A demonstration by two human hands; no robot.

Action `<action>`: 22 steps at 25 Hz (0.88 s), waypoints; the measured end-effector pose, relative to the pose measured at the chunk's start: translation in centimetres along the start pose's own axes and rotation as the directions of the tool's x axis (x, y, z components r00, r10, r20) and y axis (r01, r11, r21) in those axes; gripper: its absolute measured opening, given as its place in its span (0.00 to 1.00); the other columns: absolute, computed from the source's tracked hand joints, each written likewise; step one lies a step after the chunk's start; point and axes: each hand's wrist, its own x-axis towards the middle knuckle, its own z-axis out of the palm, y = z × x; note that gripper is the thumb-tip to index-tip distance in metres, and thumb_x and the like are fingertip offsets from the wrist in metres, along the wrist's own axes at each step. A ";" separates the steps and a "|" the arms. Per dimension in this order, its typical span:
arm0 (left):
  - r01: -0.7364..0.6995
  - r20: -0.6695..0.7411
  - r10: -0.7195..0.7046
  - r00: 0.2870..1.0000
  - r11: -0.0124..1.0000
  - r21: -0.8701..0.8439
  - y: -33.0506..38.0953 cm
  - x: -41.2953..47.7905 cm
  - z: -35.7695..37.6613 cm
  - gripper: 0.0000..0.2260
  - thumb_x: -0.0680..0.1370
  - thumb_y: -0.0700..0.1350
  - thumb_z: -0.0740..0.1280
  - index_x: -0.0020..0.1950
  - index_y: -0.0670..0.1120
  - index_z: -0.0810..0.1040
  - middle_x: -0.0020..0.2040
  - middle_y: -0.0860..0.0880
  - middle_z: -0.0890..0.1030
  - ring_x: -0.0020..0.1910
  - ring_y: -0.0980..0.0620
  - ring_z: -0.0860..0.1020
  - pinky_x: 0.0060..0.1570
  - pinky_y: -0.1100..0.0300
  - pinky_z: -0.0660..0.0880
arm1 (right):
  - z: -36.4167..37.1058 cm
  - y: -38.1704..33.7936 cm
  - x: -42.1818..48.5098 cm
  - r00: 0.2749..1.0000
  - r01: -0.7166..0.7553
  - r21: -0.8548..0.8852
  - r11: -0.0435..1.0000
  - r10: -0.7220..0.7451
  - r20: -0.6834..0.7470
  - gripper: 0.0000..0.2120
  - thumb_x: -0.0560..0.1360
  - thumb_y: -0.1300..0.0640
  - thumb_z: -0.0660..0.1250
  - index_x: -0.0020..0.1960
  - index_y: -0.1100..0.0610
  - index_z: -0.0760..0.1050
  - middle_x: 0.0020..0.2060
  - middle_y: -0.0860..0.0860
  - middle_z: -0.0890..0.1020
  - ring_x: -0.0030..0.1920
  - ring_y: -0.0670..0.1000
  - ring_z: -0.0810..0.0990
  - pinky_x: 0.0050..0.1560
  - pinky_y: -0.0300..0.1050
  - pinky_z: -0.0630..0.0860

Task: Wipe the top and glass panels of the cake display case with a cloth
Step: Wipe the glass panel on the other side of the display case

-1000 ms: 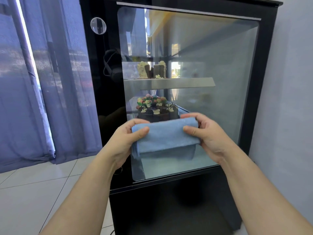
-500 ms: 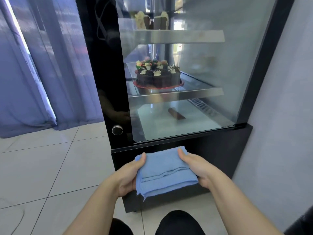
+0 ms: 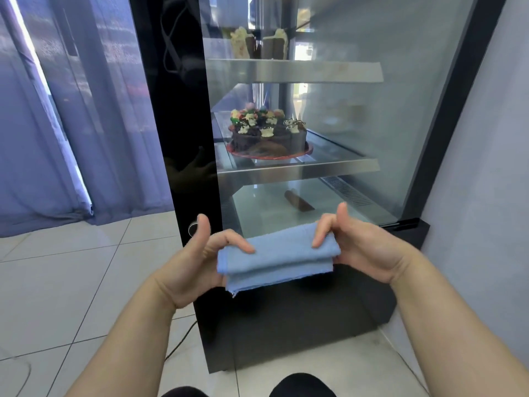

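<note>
Blue cloth (image 3: 276,259): folded in layers, held flat between both hands. Display case (image 3: 355,116): black frame, upright, glass panels, just beyond hands.

Both hands hold a folded blue cloth (image 3: 276,257) in front of the lower glass panel (image 3: 357,133) of a black cake display case (image 3: 183,110). The left hand (image 3: 194,265) pinches the cloth's left end, thumb raised; the right hand (image 3: 363,247) pinches the right end. Inside, a decorated chocolate cake (image 3: 267,134) sits on the middle shelf (image 3: 297,169), cake slices (image 3: 259,43) on the shelf above. Blue curtains (image 3: 71,110) hang to the left over a tiled floor (image 3: 71,282).
</note>
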 end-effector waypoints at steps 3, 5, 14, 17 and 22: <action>-0.060 -0.068 0.077 0.995 0.972 0.227 1.2 -0.2 0.2 0.27 0.59 0.72 0.70 0.39 0.49 0.82 0.45 0.54 0.79 0.45 0.49 0.77 0.40 0.58 0.76 | 0.1 -1.5 0.3 0.997 0.025 -0.333 0.943 -0.046 -0.054 0.11 0.72 0.47 0.65 0.36 0.54 0.72 0.36 0.46 0.72 0.39 0.44 0.69 0.44 0.41 0.66; -0.104 -0.152 0.143 0.978 0.965 0.241 1.2 0.0 0.6 0.21 0.60 0.66 0.73 0.38 0.49 0.82 0.41 0.58 0.78 0.41 0.53 0.77 0.38 0.61 0.76 | 0.6 -1.9 1.1 0.986 0.076 -0.314 0.946 -0.118 -0.117 0.08 0.73 0.55 0.69 0.39 0.53 0.70 0.35 0.48 0.71 0.37 0.45 0.68 0.41 0.40 0.65; -0.198 -0.282 0.305 0.910 0.915 0.351 5.5 3.6 1.3 0.12 0.77 0.54 0.61 0.57 0.54 0.76 0.47 0.48 0.83 0.46 0.49 0.81 0.54 0.50 0.77 | 2.5 -9.6 6.2 0.937 0.341 -0.303 0.890 -0.349 0.030 0.17 0.67 0.67 0.74 0.48 0.53 0.72 0.40 0.54 0.78 0.42 0.47 0.76 0.43 0.34 0.72; -0.287 -0.174 0.375 0.910 0.876 0.387 7.8 5.0 2.9 0.11 0.74 0.51 0.67 0.51 0.46 0.79 0.41 0.49 0.80 0.38 0.51 0.76 0.40 0.60 0.74 | 2.8 -11.0 7.7 0.918 0.366 -0.313 0.876 -0.395 -0.032 0.12 0.69 0.66 0.72 0.47 0.53 0.73 0.39 0.50 0.78 0.40 0.44 0.76 0.40 0.33 0.72; -0.350 -0.222 0.451 0.865 0.857 0.379 11.5 7.6 3.7 0.03 0.76 0.41 0.67 0.47 0.43 0.78 0.35 0.51 0.80 0.31 0.58 0.75 0.29 0.68 0.69 | 2.3 -9.5 9.3 0.870 0.412 -0.028 0.911 -0.402 -0.284 0.19 0.68 0.54 0.71 0.56 0.50 0.70 0.47 0.52 0.84 0.44 0.48 0.80 0.41 0.39 0.74</action>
